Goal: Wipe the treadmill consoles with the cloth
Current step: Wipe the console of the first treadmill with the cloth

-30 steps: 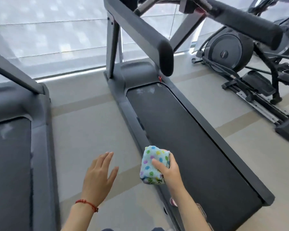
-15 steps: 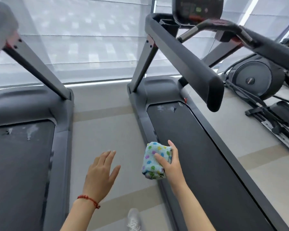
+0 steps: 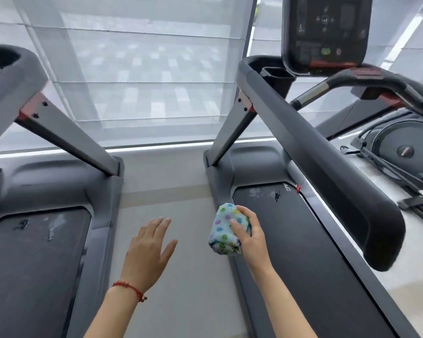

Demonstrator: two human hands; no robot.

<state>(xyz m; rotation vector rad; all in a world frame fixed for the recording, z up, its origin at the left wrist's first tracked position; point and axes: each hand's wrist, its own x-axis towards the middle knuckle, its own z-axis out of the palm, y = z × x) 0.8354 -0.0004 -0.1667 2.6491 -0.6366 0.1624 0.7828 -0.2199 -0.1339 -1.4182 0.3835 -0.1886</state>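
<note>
We judge the wiping not yet begun here: our right hand (image 3: 250, 236) grips the folded pale-blue cloth with coloured dots (image 3: 226, 230) low over the edge of the right treadmill's dark belt (image 3: 303, 252), well apart from its black button console (image 3: 325, 32) above. Our left hand (image 3: 147, 250) hovers with fingers spread, holding nothing. The black cup holder (image 3: 277, 75) beside the console shows nothing inside from here.

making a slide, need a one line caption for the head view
Right hand grips a dotted cloth between two treadmills, left hand open, console ahead, unwiped.
</note>
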